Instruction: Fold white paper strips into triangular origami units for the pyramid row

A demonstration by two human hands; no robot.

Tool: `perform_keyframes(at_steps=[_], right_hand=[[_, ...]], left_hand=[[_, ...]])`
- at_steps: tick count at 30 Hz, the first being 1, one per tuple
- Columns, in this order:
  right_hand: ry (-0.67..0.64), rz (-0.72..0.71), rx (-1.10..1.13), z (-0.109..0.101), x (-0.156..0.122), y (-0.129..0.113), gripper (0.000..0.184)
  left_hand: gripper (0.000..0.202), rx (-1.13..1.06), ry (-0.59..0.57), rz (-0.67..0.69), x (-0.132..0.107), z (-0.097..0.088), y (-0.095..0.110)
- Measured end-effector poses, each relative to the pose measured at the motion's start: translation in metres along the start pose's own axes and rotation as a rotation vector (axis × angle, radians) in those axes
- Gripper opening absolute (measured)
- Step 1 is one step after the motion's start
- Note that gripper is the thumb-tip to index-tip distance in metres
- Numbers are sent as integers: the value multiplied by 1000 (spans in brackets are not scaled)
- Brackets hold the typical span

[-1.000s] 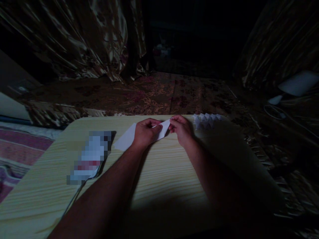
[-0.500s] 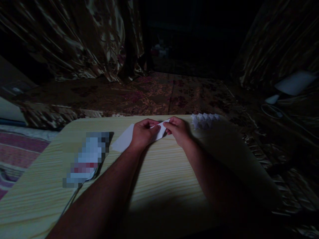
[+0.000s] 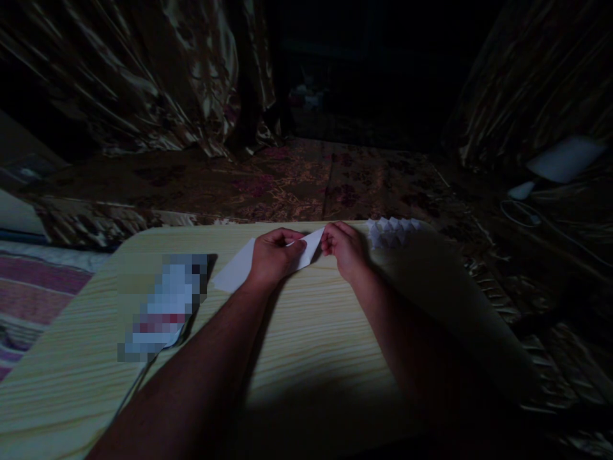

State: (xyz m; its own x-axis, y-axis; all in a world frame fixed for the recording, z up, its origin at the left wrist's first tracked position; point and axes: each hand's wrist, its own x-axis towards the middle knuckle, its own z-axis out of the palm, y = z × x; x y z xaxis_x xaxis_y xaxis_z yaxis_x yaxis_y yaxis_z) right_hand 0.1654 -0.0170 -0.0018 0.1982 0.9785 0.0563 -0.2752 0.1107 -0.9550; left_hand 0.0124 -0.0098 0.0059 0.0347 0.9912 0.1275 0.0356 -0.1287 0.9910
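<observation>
A: What is the left hand doing?
B: The left hand (image 3: 272, 259) is clamped on a folded piece of paper (image 3: 309, 249), its thumb pressed on the upper face.
A: And the right hand?
B: The right hand (image 3: 343, 248) is at the paper's pointed end, fingers curled close together. I can't tell whether they pinch the tip or only brush it.
A: So where is the paper?
B: Between the two hands, near the far edge of the wooden table (image 3: 311, 332), slanting up to the right.
A: What's nearest to them?
B: Just left of the left hand lies a white sheet (image 3: 234, 267), partly hidden by that hand. Just right of the right hand stand small pointed white shapes (image 3: 393, 231) in two rows.
A: Farther out?
B: On the table's left side, a blurred-out object (image 3: 165, 303) with a cord (image 3: 129, 393) running toward the near edge. Left of the table, striped cloth (image 3: 41, 281); beyond the far edge, a flowered cover (image 3: 287, 182) and a shiny curtain (image 3: 191, 76).
</observation>
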Motion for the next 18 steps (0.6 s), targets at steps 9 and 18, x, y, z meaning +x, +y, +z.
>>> perform_keyframes(at_steps=[9, 18], right_hand=[[-58, -6, -210, 5, -4, 5, 23], [-49, -27, -271, 5, -5, 3, 25]], left_hand=[[32, -7, 0, 2, 2, -1, -3], [29, -61, 27, -26, 2, 1, -4]])
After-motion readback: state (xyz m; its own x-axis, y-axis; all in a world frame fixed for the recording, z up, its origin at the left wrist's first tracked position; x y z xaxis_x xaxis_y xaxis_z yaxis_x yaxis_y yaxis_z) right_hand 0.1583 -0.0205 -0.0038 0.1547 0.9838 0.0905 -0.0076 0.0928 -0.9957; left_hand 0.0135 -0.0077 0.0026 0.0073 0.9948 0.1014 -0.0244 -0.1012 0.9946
